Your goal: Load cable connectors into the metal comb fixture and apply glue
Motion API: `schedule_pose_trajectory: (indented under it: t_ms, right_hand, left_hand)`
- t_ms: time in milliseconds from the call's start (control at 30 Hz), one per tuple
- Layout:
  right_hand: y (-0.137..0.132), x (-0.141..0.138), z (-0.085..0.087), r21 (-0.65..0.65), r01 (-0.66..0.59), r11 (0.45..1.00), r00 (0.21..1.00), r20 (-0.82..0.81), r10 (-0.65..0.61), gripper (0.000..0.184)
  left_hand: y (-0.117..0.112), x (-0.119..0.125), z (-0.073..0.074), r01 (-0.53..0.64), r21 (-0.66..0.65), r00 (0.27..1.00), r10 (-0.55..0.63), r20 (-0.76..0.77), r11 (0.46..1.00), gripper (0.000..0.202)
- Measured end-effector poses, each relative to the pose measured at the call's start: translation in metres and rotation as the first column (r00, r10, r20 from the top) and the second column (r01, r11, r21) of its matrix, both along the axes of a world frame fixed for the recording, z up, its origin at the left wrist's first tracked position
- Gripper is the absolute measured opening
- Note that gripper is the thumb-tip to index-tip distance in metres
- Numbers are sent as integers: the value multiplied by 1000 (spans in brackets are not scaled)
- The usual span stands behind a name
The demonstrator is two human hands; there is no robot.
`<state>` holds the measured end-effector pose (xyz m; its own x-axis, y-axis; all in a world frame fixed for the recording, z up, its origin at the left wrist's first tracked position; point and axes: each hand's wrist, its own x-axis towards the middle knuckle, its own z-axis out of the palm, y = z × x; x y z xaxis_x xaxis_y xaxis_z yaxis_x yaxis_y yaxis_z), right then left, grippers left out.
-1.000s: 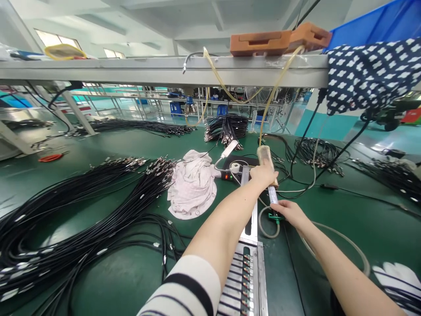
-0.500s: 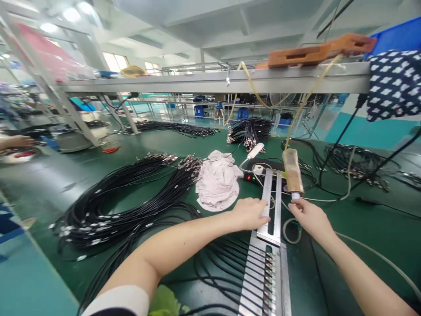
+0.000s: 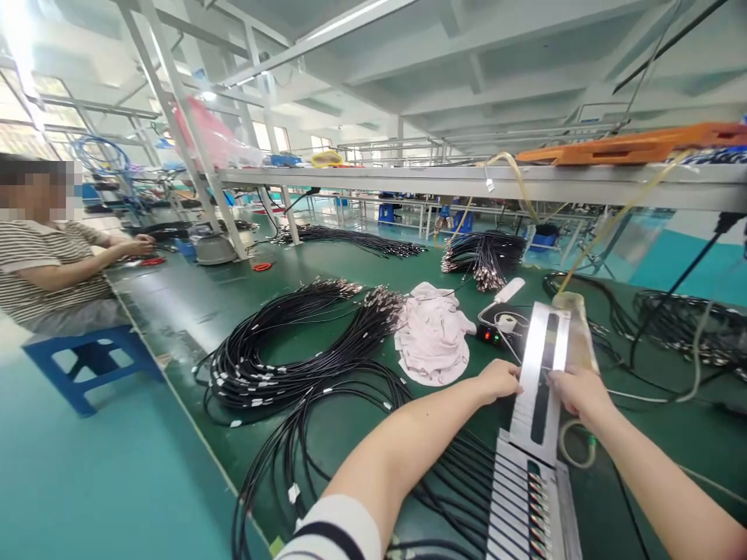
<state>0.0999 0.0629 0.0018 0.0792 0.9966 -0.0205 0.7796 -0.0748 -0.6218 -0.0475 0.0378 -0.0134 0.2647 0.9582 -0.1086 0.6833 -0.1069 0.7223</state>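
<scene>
A hinged metal plate (image 3: 528, 389) with a long slot extends from the far end of a slotted metal fixture (image 3: 507, 498). My left hand (image 3: 500, 381) is closed on the plate's left edge, fingertips against the metal. On the opposite edge, my right hand (image 3: 577, 391) pinches the plate near its slot. Several black cables (image 3: 452, 467) lie side by side in the fixture's grooves, their stripped copper-coloured ends showing along a narrow channel. Just beyond my right hand lies a tape-wrapped tool (image 3: 583, 330) on a yellowish hose, partly hidden by the plate and the hand.
Left of the fixture are a crumpled pale pink cloth (image 3: 435, 334) and a big looped bundle of black cables (image 3: 257, 365). Behind the plate sits a power strip (image 3: 493, 336) with lit lamps. A shelf (image 3: 373, 177) spans the bench. A co-worker (image 3: 52, 257) sits at far left.
My right hand has gone from the taped tool's white tip to the plate's right edge. The plate looks more raised. The view has swung left, bringing the seated co-worker into sight.
</scene>
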Motion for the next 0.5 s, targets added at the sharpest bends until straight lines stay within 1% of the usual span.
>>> schedule_pose_trajectory:
  t_ms: [67,133,200,233,267,300,333,367,400,433,467,500]
  right_hand:
    - [-18,5,12,0,-14,1000,996,-86,14,22]
    - [-43,15,24,20,-73,997,980,-183,76,22]
    - [-74,28,30,61,-194,979,946,-251,203,27]
    - [-92,34,31,106,-294,950,924,-222,311,26]
    - [-111,39,29,153,-411,899,892,-135,431,24]
    - [-130,43,26,184,-525,831,842,-32,539,21]
    - [-150,45,20,202,-623,755,780,102,617,20]
    - [-168,44,13,209,-696,687,717,239,654,19]
    - [-186,41,5,215,-746,630,659,368,656,21]
    - [-200,37,-3,219,-790,573,593,515,619,24]
    - [-212,32,-11,214,-828,518,517,649,558,24]
    - [-221,26,-18,200,-862,466,440,753,490,22]
  left_hand:
    - [-9,-5,6,53,55,997,-56,54,997,24]
    - [-22,-12,13,114,107,988,-124,95,988,26]
    - [-42,-20,20,181,147,972,-199,120,972,28]
    - [-54,-24,23,218,158,962,-239,131,963,31]
    - [-67,-29,26,260,173,950,-284,131,950,35]
    - [-81,-33,27,313,198,935,-338,110,929,42]
    - [-95,-37,27,378,233,915,-400,53,896,48]
    - [-109,-41,26,447,270,891,-453,-46,853,51]
    - [-122,-45,25,512,292,859,-486,-161,808,51]
    - [-134,-49,23,561,303,826,-492,-276,771,47]
    - [-146,-52,20,588,306,798,-477,-368,749,40]
    - [-158,-56,17,594,307,784,-452,-425,744,34]
